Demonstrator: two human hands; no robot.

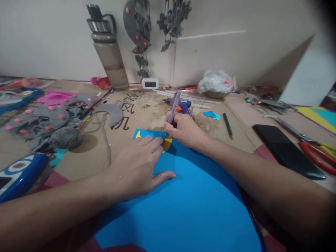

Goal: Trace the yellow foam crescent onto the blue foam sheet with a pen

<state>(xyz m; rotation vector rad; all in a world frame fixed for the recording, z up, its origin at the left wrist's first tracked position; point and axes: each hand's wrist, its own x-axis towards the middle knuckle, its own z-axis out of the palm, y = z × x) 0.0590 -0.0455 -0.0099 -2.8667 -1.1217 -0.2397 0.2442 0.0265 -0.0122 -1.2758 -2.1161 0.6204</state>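
A large blue sheet [194, 203], which looks like craft paper or foam, lies in front of me and reaches down past the frame's bottom. Near its far edge a yellow crescent [168, 142] rests on it, partly covered by my left hand [136, 164]. That hand lies palm down over the crescent, its fingers stretched and thumb out to the side. In my right hand [183, 129] a slim purple-grey pen [173, 106] stands nearly upright, pinched between thumb and fingers. Its tip meets or nearly meets the crescent's right edge.
Behind the hands are a blue glue gun [186, 106] and a white digital clock [150, 83]. Right: a dark pencil [228, 126], a black phone [286, 148] and red-handled scissors [311, 152]. Left: a grey felt crescent [111, 111], a yarn ball [65, 137] and a tall bottle [109, 59].
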